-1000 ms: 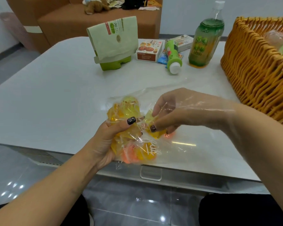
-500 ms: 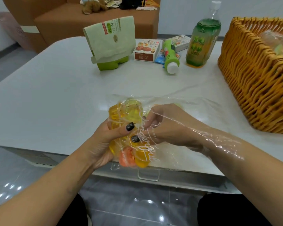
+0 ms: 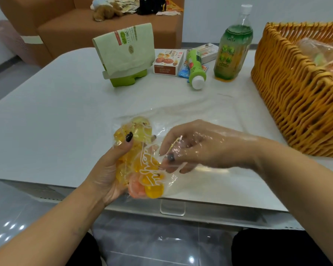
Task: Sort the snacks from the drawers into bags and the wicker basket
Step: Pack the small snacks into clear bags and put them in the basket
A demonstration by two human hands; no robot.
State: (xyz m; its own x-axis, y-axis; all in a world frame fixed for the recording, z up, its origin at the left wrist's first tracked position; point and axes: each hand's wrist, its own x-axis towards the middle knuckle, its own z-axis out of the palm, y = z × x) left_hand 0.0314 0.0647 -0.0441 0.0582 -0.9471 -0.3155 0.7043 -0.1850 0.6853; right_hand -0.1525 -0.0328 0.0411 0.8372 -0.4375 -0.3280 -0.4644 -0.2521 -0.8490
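basket [image 3: 296, 96] right on table [image 3: 46, 121], bottle [image 3: 232, 48] behind

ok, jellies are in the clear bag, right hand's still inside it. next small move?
Probably draw the right hand out of the clear printed plastic bag: the yellow and orange jelly cups already sit bunched at its closed end, gripped by the left hand.

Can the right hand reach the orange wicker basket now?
Probably not yet: the right hand sits inside the clear plastic bag of jelly cups, though the orange wicker basket stands close beside it.
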